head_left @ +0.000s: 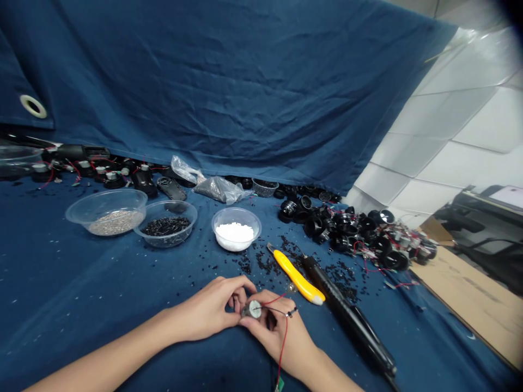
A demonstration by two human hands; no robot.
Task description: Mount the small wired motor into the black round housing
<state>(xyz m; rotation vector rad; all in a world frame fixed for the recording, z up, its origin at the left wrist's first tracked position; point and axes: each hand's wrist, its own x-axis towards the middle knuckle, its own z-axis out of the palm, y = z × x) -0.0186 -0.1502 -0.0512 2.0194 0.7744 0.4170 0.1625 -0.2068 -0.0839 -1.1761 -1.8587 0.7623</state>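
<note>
A small cylindrical motor [254, 309] with a pale end face is held between my two hands, low in the middle of the view. My right hand [281, 329] is closed around its right side, with thumb and fingers gripping it. From the left, my left hand [218, 307] pinches the motor with curled fingers and thumb. A red wire [283, 348] hangs from it over my right hand to a small green circuit board [279, 385]. A dark wire with a small black piece [291, 312] lies across my right knuckles. Part of the motor is hidden by my fingers.
A yellow utility knife [298, 276] and a black electric screwdriver [347, 313] lie right of my hands, among scattered black bits. Beyond stand bowls of silvery pieces [73, 209], black screws [165, 225] and white material [235, 234]. Black housings [343, 228] pile at right.
</note>
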